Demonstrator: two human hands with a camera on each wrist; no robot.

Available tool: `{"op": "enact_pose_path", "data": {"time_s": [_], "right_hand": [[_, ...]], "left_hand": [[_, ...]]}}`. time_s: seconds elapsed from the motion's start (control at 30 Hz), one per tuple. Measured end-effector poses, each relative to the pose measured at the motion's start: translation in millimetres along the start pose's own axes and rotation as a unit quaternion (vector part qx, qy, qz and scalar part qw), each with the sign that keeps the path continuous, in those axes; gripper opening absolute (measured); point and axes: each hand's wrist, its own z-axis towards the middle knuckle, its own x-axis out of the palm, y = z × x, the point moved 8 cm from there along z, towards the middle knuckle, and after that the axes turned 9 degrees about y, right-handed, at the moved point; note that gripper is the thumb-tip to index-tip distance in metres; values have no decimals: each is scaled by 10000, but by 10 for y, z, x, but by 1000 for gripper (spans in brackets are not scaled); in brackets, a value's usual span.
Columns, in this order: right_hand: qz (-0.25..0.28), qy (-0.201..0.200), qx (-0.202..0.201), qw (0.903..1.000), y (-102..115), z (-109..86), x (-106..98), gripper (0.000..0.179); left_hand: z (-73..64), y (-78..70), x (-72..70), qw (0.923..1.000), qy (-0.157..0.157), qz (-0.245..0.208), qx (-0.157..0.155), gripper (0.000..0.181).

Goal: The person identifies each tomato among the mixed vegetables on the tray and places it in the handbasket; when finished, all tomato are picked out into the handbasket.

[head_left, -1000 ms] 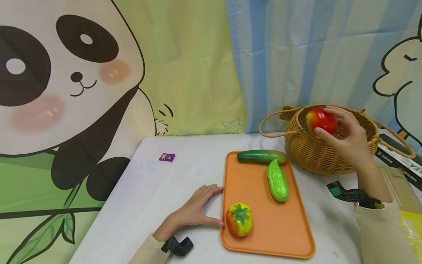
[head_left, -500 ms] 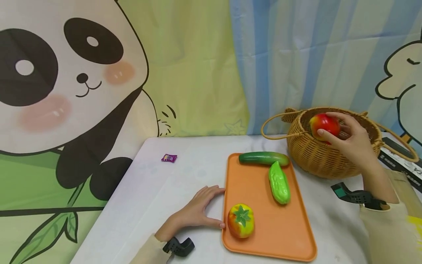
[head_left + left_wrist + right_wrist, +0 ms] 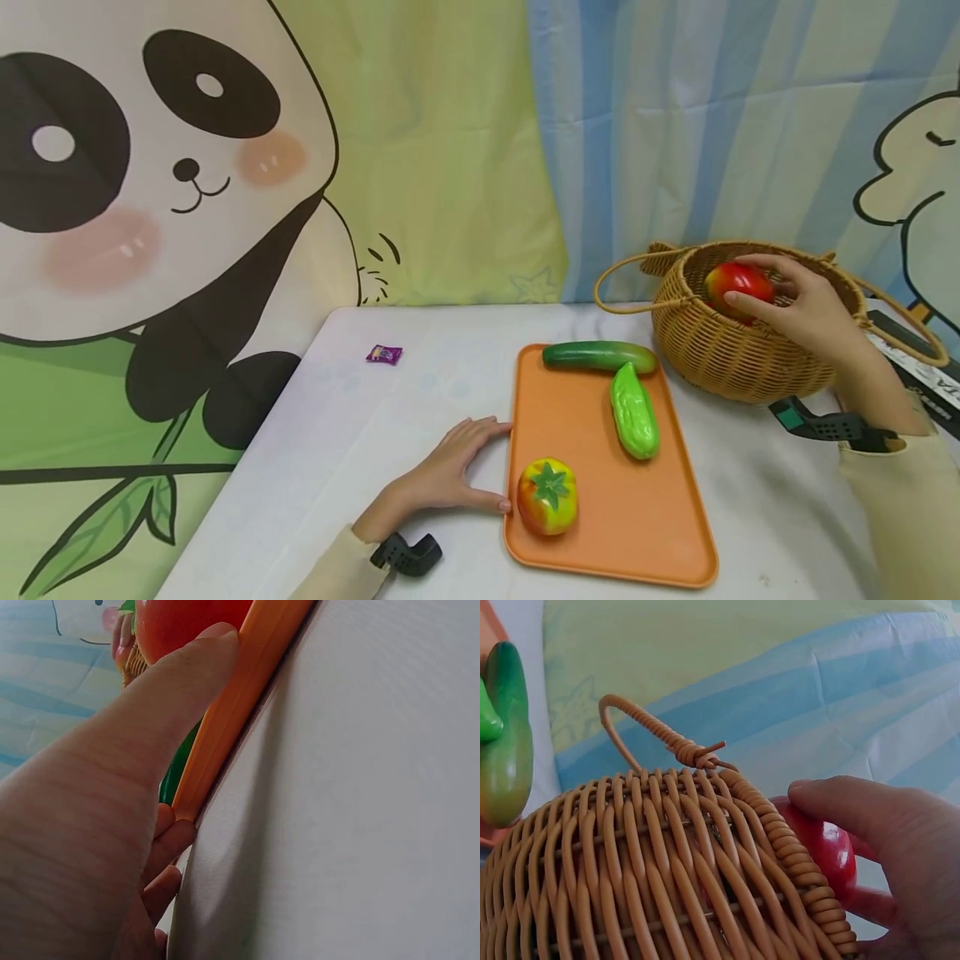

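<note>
In the head view, my right hand (image 3: 806, 308) grips a red toy fruit with a yellow end (image 3: 738, 292), thumb on its near side and fingers over the top. The fruit is at the mouth of a wicker basket (image 3: 735, 358), partly below the rim. Past the basket's rim, the right wrist view shows the red fruit (image 3: 829, 851) beside my thumb. My left hand (image 3: 446, 475) lies on the table, thumb and fingertips against the left edge of an orange tray (image 3: 615, 517). Close to that thumb, a yellow-orange toy persimmon (image 3: 548, 497) sits on the tray.
A dark green cucumber (image 3: 596, 356) and a light green bitter melon (image 3: 634, 412) lie toward the tray's far end. One small purple wrapped sweet (image 3: 385, 355) is at the back left of the table. Behind the basket's right side is a black-and-white box (image 3: 918, 379).
The red fruit has come down with my right hand, from above the basket's rim to partly inside it. My left hand keeps its place at the tray.
</note>
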Motion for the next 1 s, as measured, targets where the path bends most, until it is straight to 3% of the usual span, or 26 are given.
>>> {"op": "enact_pose_path", "data": {"time_s": [0.53, 1.0], "right_hand": [[281, 818, 816, 9929, -178, 154, 12, 77], [-11, 1424, 577, 9881, -182, 277, 92, 69]], "left_hand": [[16, 2, -3, 10000, 35, 58, 10, 97], [15, 13, 9, 10000, 41, 44, -12, 96]]}}
